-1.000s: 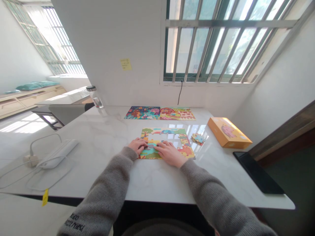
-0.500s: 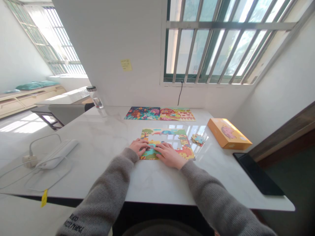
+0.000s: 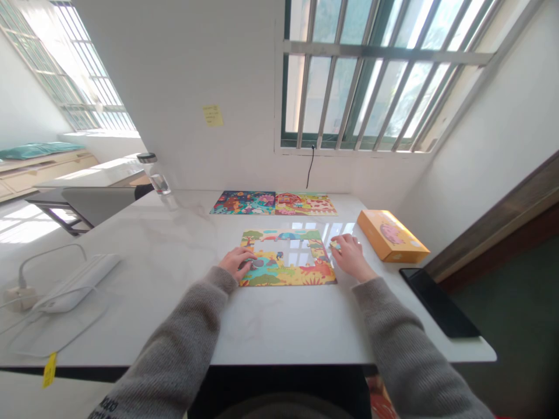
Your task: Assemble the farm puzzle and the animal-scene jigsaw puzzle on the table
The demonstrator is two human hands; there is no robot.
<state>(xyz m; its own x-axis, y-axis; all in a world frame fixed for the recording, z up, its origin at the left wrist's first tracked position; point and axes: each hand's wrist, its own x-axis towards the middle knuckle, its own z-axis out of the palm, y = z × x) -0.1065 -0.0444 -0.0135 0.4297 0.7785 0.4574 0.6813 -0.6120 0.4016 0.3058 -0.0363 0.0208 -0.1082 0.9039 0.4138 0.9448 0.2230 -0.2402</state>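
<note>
A partly assembled jigsaw puzzle (image 3: 279,278) lies on the white table, with a gap of bare tabletop inside its bright border. My left hand (image 3: 236,263) rests on the puzzle's left side, fingers stretched out and loosely apart. Just past the right edge, my right hand (image 3: 351,256) is over the small pile of loose pieces, its fingertips closed around a puzzle piece (image 3: 334,245). The hand covers most of that pile, so how many pieces the fingers hold is hidden.
Two colourful picture sheets (image 3: 243,202) lie by the wall. To the right are an orange box (image 3: 391,235) and a black tablet-like slab (image 3: 439,302). A water bottle (image 3: 158,177) stands back left, near a white power strip (image 3: 82,282) with cables.
My right hand has left the puzzle and moved right to the loose pieces. My left hand stays on the puzzle's left side. The view has shifted slightly right.
</note>
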